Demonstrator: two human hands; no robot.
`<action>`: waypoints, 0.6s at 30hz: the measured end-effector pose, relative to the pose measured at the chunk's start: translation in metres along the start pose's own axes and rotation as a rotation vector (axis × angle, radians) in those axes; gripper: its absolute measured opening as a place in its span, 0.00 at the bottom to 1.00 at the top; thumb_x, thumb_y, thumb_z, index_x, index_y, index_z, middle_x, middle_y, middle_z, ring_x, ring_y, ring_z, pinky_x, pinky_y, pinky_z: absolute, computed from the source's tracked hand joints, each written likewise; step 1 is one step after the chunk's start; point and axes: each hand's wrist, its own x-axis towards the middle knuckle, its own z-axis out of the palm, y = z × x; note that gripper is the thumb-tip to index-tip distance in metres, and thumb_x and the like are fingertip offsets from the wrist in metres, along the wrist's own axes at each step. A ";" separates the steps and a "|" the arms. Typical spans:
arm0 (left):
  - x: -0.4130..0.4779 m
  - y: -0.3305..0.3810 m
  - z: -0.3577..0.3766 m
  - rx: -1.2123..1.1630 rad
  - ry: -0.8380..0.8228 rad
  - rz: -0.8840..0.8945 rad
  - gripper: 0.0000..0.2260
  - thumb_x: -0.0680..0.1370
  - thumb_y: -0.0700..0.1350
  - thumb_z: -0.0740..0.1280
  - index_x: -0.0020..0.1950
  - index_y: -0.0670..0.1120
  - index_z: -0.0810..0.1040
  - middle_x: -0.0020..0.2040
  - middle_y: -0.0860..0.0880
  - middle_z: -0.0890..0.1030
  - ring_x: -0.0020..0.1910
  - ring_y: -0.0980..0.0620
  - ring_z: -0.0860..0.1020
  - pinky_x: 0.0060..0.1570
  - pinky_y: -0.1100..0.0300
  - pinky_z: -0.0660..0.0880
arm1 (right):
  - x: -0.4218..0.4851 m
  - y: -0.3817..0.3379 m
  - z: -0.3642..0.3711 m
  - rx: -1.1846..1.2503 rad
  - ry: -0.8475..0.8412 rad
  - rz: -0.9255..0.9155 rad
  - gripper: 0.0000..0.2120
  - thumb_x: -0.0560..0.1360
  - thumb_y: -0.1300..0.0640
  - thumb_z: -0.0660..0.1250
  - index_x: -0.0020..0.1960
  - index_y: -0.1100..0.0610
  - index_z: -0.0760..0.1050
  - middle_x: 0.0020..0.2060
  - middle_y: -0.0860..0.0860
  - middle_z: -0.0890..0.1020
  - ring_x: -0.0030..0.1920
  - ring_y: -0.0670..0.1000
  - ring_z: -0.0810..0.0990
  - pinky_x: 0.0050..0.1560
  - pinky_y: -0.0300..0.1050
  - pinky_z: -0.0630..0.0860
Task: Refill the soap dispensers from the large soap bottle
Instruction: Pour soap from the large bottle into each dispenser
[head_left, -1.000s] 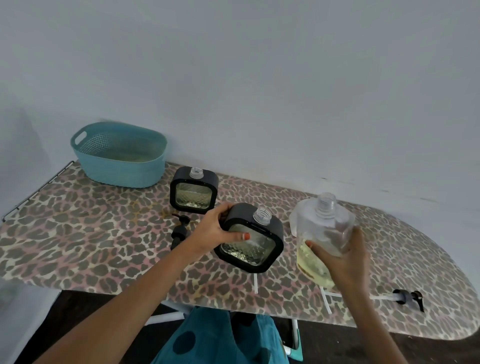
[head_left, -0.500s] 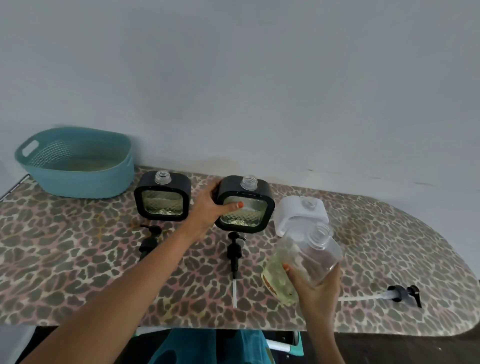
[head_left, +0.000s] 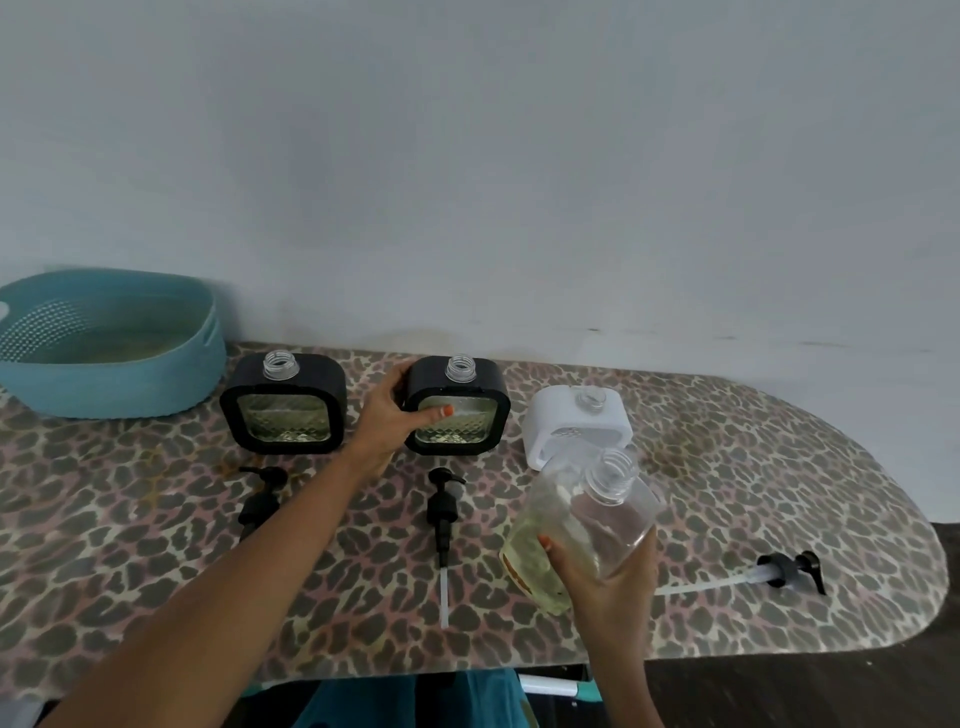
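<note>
My left hand (head_left: 396, 413) grips the middle dispenser (head_left: 480, 415), thumb laid across its glass front and fingers curled round its left side. It stands upright on the ironing board (head_left: 753, 467) with its neck open. My right hand (head_left: 608, 577) holds the big soap bottle (head_left: 587, 512) off the board, fingers wrapped round its lower half. The bottle is uncapped and tilted, mouth up, just in front of the white dispenser (head_left: 566, 423), with yellow soap pooled in the low corner.

I judge the pour is for the dispenser I am steadying. To do it well I should bring the bottle's mouth right over that narrow neck before tipping, then tip slowly (thick soap comes late and then all at once). The left hand should press the dispenser down so a knock from the bottle cannot shift it. The black pump (head_left: 442, 506) lying in front must stay out of any drip.
</note>
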 end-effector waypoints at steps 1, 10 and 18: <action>0.000 -0.001 0.000 0.001 0.000 -0.002 0.26 0.66 0.30 0.72 0.60 0.45 0.70 0.50 0.51 0.77 0.50 0.54 0.77 0.46 0.66 0.79 | 0.000 0.000 0.000 -0.002 0.002 0.007 0.33 0.50 0.31 0.75 0.52 0.30 0.68 0.49 0.44 0.79 0.53 0.50 0.80 0.52 0.45 0.78; -0.003 -0.009 -0.005 0.042 -0.008 -0.037 0.24 0.65 0.32 0.73 0.57 0.47 0.70 0.50 0.51 0.77 0.53 0.48 0.77 0.52 0.56 0.77 | -0.001 0.000 0.000 -0.014 0.015 0.055 0.33 0.48 0.30 0.75 0.50 0.27 0.66 0.50 0.45 0.79 0.53 0.49 0.79 0.51 0.48 0.79; -0.012 0.005 0.000 0.302 0.018 0.078 0.39 0.67 0.37 0.74 0.72 0.44 0.56 0.65 0.49 0.67 0.62 0.55 0.66 0.66 0.58 0.65 | 0.000 -0.004 0.000 -0.053 -0.010 0.076 0.30 0.56 0.51 0.77 0.52 0.42 0.66 0.52 0.51 0.79 0.55 0.49 0.78 0.48 0.31 0.76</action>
